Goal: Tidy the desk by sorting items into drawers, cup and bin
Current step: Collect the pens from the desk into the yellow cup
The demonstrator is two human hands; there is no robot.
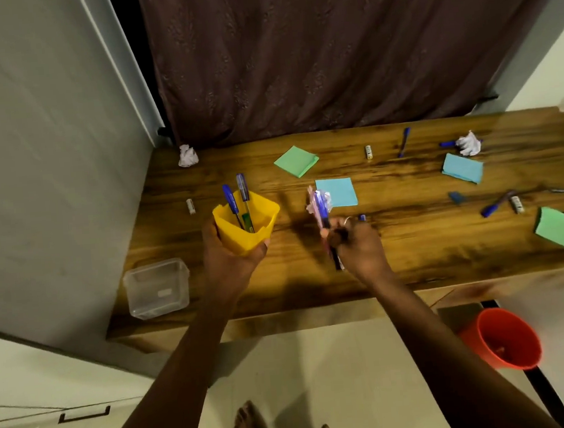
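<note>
My left hand [229, 256] grips a yellow cup [246, 225] above the desk's left part; two blue pens [237, 200] and a green one stand in it. My right hand [358, 244] is closed on a bundle of pens [323, 217], blurred, just right of the cup. On the wooden desk [395, 238] lie green sticky pads [296, 161] [563, 228], blue pads [338, 191] [462, 168], crumpled paper balls [187, 156] [469, 144], small batteries [190, 206] [368, 152] [516, 204] and loose blue pens [404, 141] [496, 204].
A clear plastic box [157, 288] stands at the desk's front left corner. A red bin [504, 339] sits on the floor under the desk's right front. A dark curtain hangs behind, a grey wall at the left. My bare feet show below.
</note>
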